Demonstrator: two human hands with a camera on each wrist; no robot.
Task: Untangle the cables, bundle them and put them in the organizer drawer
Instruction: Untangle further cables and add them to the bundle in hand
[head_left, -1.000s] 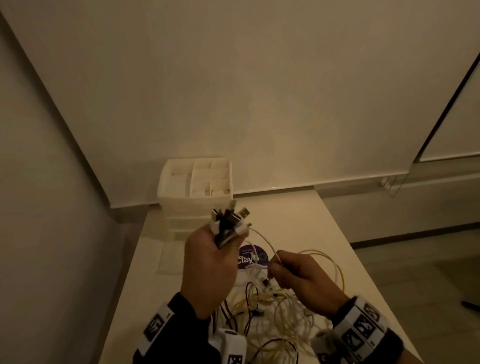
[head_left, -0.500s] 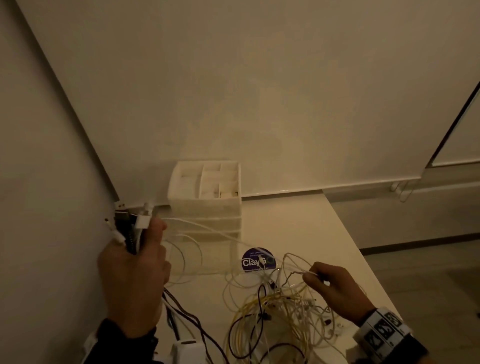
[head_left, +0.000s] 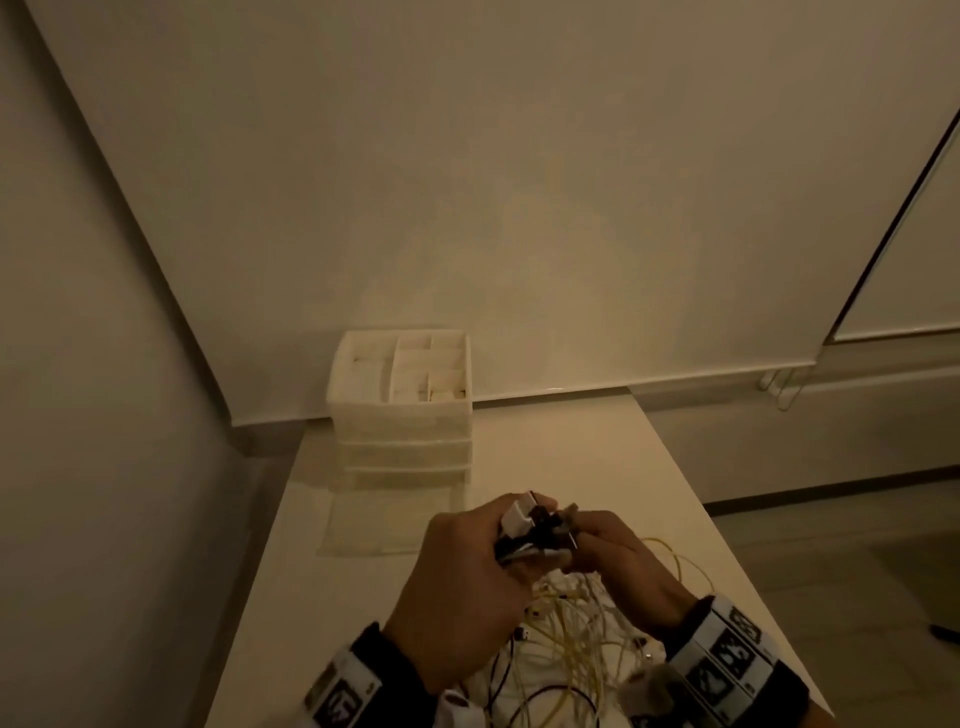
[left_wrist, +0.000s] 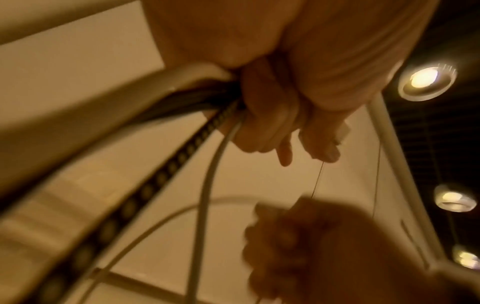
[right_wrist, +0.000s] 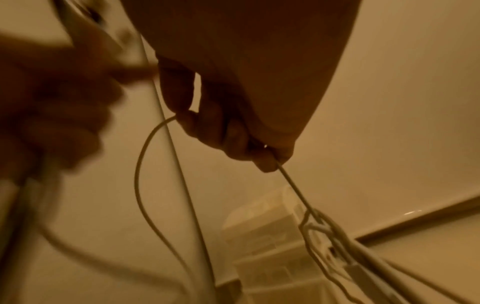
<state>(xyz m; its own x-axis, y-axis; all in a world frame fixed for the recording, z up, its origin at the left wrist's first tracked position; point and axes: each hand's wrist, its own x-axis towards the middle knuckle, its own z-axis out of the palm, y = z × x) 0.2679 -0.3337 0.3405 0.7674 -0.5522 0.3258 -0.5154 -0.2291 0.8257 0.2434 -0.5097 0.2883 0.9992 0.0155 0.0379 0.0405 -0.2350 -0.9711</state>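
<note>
Left hand (head_left: 467, 587): fingers curled round bunch of cable ends (head_left: 530, 530), held above near half of worktop (head_left: 597, 467). Right hand (head_left: 618, 561): fingers pinching thin cable (right_wrist: 293, 185). Loose cables (head_left: 571, 639) heaped at near edge. Organizer (head_left: 405, 415) at far left corner, drawers closed. No legible writing.

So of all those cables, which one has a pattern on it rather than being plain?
The dark braided cable, held in the left hand. The left wrist view shows a row of pale spots along it, while the white cable beside it is plain.
</note>
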